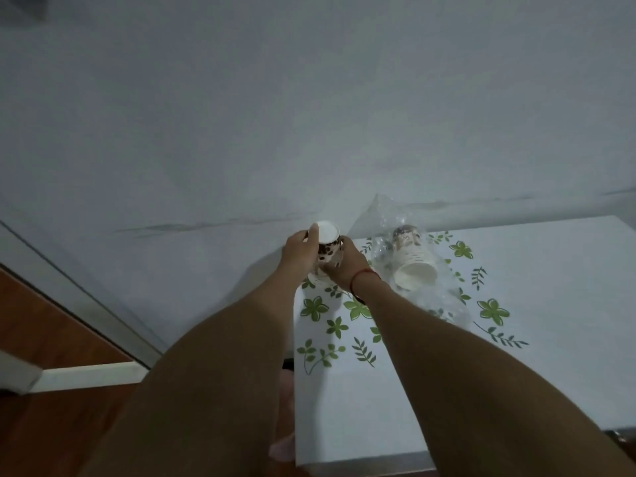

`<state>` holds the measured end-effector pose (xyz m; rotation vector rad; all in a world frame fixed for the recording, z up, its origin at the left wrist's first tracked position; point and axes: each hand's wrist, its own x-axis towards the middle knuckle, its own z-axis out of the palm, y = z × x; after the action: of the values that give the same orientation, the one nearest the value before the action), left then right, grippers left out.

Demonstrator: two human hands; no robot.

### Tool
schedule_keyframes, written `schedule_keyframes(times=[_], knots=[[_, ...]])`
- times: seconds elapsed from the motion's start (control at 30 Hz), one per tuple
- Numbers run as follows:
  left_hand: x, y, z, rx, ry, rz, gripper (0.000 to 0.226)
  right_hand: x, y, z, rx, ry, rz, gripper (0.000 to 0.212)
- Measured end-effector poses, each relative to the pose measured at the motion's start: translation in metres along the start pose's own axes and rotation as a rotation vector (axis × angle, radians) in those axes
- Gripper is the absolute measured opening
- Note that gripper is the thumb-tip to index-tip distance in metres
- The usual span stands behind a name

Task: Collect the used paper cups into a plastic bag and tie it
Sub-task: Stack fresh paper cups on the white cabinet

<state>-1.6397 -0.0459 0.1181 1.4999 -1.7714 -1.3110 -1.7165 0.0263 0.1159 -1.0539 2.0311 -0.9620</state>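
Against a pale wall (pixel 309 115) stands a white table (pixel 533 287) printed with green leaves, where two hands hold a paper cup.

At the table's far left corner, the left hand (pixel 298 252) and right hand (pixel 345 268) both curl round one brown-spotted paper cup (pixel 328 244), held upside down with its white base up. A red thread (pixel 364 279) circles the right wrist. Just to the right, a clear plastic bag (pixel 382 215) lies on the table with more cups (pixel 414 270) on their side inside it. Wooden floor (pixel 44 325) shows at left.

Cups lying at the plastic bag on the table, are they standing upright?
No, the cups lie on their side on the table, open mouth toward the camera, amid the clear bag.
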Motion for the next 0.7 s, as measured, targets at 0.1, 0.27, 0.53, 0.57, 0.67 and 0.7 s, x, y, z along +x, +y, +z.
schedule_keyframes(times=[0.1, 0.27, 0.53, 0.57, 0.67, 0.7], knots=[[-0.017, 0.001, 0.001, -0.008, 0.007, -0.028, 0.057, -0.02, -0.002, -0.014, -0.082, -0.011, -0.041, 0.056], [-0.065, -0.003, 0.012, 0.008, -0.015, -0.108, 0.059, -0.068, 0.014, -0.052, -0.114, 0.082, -0.071, 0.046], [-0.136, 0.007, 0.049, 0.105, -0.12, -0.072, 0.057, -0.15, 0.058, -0.099, 0.132, 0.357, -0.021, 0.036], [-0.14, 0.007, 0.053, 0.109, -0.131, -0.07, 0.056, -0.154, 0.062, -0.101, 0.2, 0.396, -0.016, 0.037], [-0.148, 0.008, 0.066, 0.14, -0.189, -0.064, 0.047, -0.162, 0.069, -0.107, 0.292, 0.447, 0.084, 0.029], [-0.15, 0.009, 0.07, 0.157, -0.199, -0.058, 0.044, -0.16, 0.076, -0.108, 0.269, 0.432, 0.11, 0.033]])
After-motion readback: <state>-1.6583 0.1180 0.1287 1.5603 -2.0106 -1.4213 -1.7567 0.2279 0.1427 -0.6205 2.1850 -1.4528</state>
